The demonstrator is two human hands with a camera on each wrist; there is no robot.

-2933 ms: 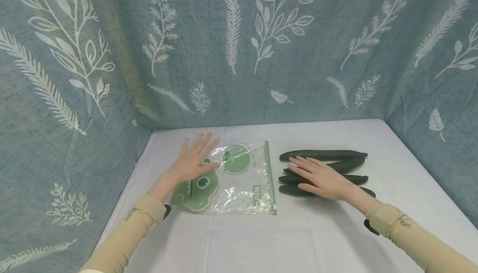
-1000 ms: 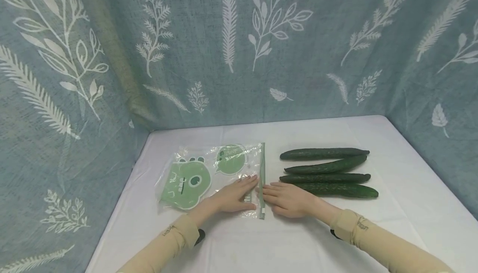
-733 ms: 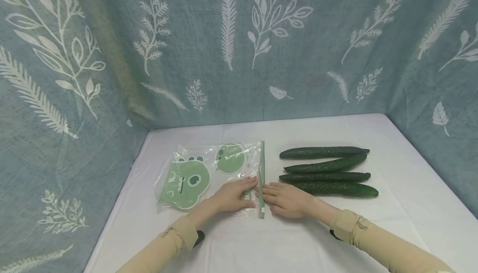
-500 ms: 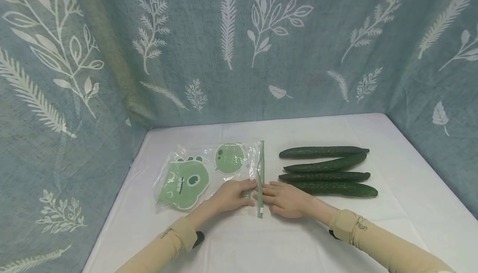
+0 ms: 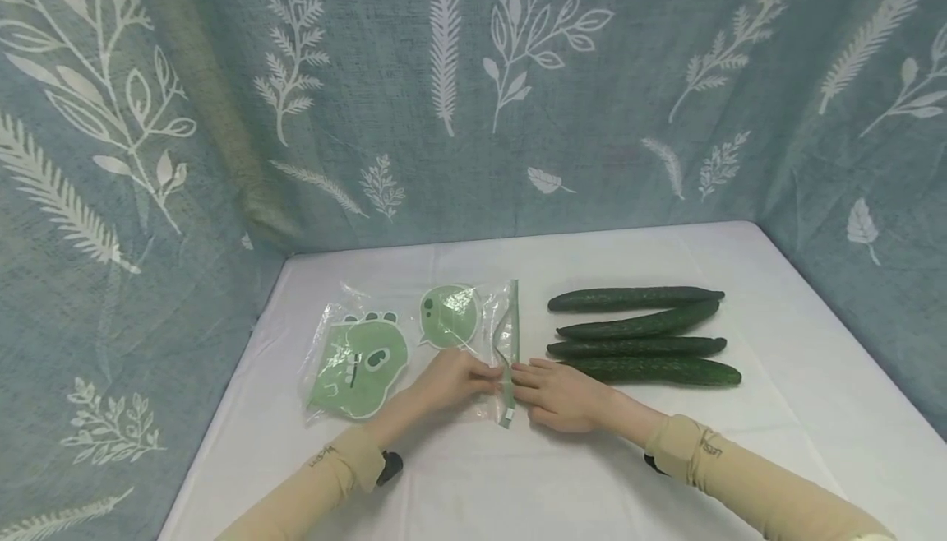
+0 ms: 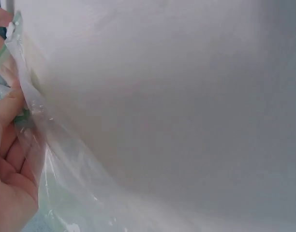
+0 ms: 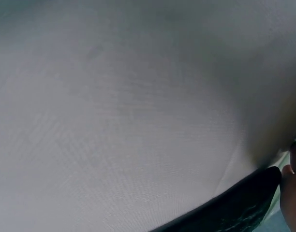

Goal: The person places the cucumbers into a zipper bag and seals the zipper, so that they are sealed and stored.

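A clear zip bag (image 5: 459, 360) with green cartoon prints lies on the table, its green-edged mouth (image 5: 515, 311) to the right. My left hand (image 5: 446, 381) pinches the bag's upper layer near the mouth between thumb and curled fingers; in the left wrist view that hand (image 6: 12, 164) has the plastic raised in folds. The mouth gapes a little there. My right hand (image 5: 565, 395) lies palm down with fingers extended, fingertips at the bag's green edge. Several dark green cucumbers (image 5: 644, 371) lie side by side just beyond it; one cucumber (image 7: 225, 210) shows in the right wrist view.
A white cloth covers the table (image 5: 592, 483). Blue-green curtains (image 5: 392, 72) with white leaf patterns stand behind it and on both sides. The white zip slider (image 5: 509, 413) sits at the near end of the bag's mouth.
Both hands came from over the bag and cucumbers to the bag's mouth. The left hand went from lying flat to pinching the upper layer, drawing it left. The right hand stayed lately.
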